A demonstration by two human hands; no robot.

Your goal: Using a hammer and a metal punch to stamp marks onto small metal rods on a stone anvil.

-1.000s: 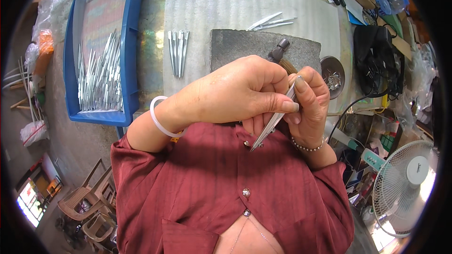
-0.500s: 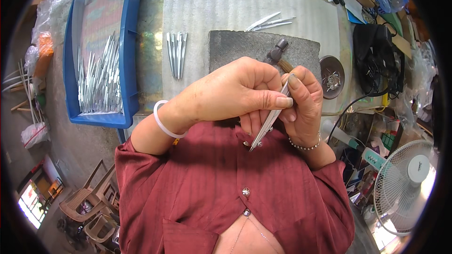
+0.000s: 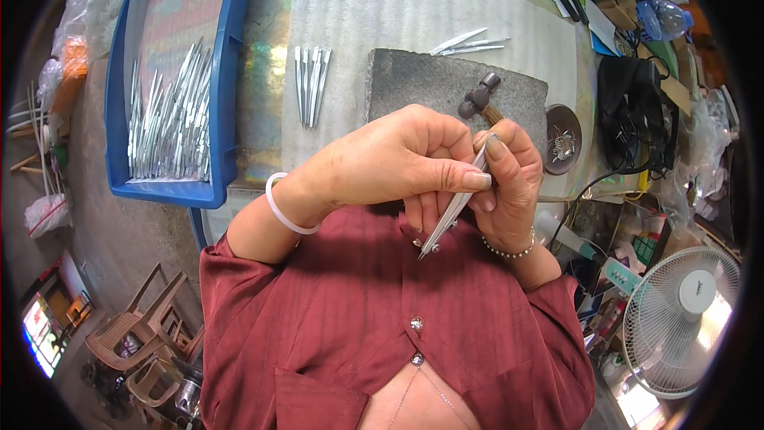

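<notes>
Holding a slim pointed metal piece (image 3: 455, 209) between them, both hands meet close to the chest, above the near edge of the surface (image 3: 358, 32). Left hand (image 3: 390, 163): fingers closed around the piece's upper part, thumb pressed along it. Right hand (image 3: 503, 183): fingers curled shut on its top end, forefinger tip resting on the tip of the metal. The piece slants down toward the red shirt (image 3: 358, 326), pointed end lowest. Behind the hands, on a dark stone block (image 3: 414, 84), lies a small hammer (image 3: 479, 99). A short row of like metal pieces (image 3: 311, 86) rests on the white mat left of the block; many more fill the blue tray (image 3: 171, 119) at the surface's left edge.
</notes>
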